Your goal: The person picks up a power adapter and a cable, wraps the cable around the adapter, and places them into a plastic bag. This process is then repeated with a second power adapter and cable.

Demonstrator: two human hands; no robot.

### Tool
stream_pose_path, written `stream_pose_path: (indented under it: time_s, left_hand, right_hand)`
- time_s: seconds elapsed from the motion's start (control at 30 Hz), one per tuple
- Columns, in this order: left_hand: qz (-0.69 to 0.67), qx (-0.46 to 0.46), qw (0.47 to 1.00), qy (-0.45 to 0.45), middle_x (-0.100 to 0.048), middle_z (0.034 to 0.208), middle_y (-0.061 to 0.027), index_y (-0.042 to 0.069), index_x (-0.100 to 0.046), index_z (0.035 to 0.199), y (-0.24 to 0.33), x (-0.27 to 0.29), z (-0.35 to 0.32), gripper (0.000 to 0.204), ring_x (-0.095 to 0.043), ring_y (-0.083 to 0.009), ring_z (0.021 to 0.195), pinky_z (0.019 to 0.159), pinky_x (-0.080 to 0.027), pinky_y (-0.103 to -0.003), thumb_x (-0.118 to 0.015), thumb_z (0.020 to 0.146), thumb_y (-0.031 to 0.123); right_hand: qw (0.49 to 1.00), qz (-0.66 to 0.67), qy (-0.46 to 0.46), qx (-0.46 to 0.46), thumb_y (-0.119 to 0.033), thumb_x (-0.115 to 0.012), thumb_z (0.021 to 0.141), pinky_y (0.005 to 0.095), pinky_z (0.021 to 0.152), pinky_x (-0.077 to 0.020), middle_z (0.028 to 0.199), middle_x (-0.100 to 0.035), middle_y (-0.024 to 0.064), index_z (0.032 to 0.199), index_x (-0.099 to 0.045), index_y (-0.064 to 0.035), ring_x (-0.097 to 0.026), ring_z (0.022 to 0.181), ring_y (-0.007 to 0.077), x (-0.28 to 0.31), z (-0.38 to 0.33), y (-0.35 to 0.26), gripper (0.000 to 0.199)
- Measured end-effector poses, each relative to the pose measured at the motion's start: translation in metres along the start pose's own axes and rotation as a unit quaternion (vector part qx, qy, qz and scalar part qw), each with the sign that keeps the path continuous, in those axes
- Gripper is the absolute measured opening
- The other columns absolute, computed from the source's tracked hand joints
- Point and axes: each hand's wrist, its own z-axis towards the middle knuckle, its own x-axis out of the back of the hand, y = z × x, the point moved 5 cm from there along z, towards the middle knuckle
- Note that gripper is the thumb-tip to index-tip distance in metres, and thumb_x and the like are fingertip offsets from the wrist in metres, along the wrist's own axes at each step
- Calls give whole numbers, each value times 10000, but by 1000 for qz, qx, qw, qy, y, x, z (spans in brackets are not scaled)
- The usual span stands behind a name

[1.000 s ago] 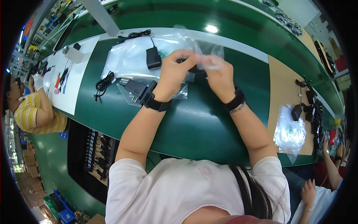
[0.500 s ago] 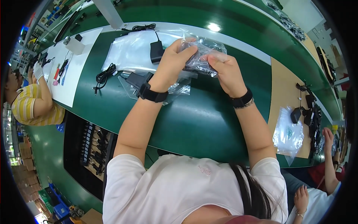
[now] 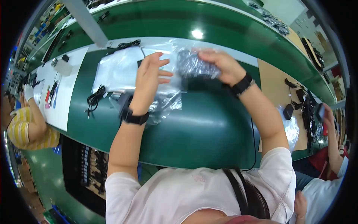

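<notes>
My right hand [image 3: 226, 66] grips a crumpled clear plastic bag [image 3: 191, 64] by its right side, thumb on top. Something dark is inside the bag; its kind is blurred by the film. My left hand [image 3: 148, 76] is empty, fingers spread, just left of the bag. Beneath it lies a stack of flat clear plastic bags [image 3: 113, 72] on the green table. A dark adapter on that stack is mostly hidden behind the left hand. Below the left hand is a loose crumpled clear bag [image 3: 167, 106]. A coiled black cable [image 3: 97, 96] rests left of the left wrist.
Another black cable [image 3: 128, 44] lies behind the stack. Left, a white mat [image 3: 67, 95] holds a bottle [image 3: 61, 67], with a co-worker in yellow stripes beside it. Right, a brown board [image 3: 270, 87] bears adapters and cables, near another co-worker. A black bin [image 3: 71, 179] stands below left.
My left hand has let go of the bag and moved left with its fingers spreading. The right hand keeps hold of the bag. The whole view has shifted a little.
</notes>
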Motion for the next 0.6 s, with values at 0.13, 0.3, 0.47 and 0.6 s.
stream_pose_path:
  time_s: [0.13, 0.3, 0.47, 0.6]
  left_hand:
    - [60, -52, 996, -34, -620, 778, -86, -19, -563, 883, 14, 5, -9, 212, -562, -103, 564, 499, -438, -199, -519, 878, 188]
    - [128, -143, 981, 28, -613, 744, -68, -20, -570, 864, 21, 11, -16, 174, -538, -77, 570, 520, -432, -193, -542, 865, 151]
    - [140, -178, 970, 91, -607, 734, -70, -21, -572, 873, 16, 23, -10, 175, -535, -81, 587, 561, -437, -196, -506, 887, 140]
    - [138, -169, 972, 90, -605, 730, -95, -32, -564, 853, 19, 13, -15, 218, -540, -101, 571, 543, -441, -211, -471, 905, 158]
  right_hand:
    - [739, -561, 307, 211, -91, -594, 780, 277, 738, -456, 965, -635, 59, 1042, -627, -108, -587, 846, 174, 122, 44, -78, 265]
    - [367, -867, 320, 103, -300, -554, 816, 611, 927, -249, 1348, -341, 78, 1101, -589, -223, -283, 1251, 297, 200, 84, -64, 298]
    - [442, -842, 307, 34, -541, -474, 794, 626, 904, -253, 1363, -315, 119, 1252, -454, -229, -222, 1285, 300, 190, 83, -60, 555]
    - [538, -731, 398, 133, -283, -538, 792, 413, 928, -379, 1230, -467, 190, 1235, -465, -153, -458, 1116, 352, 258, 20, -105, 467]
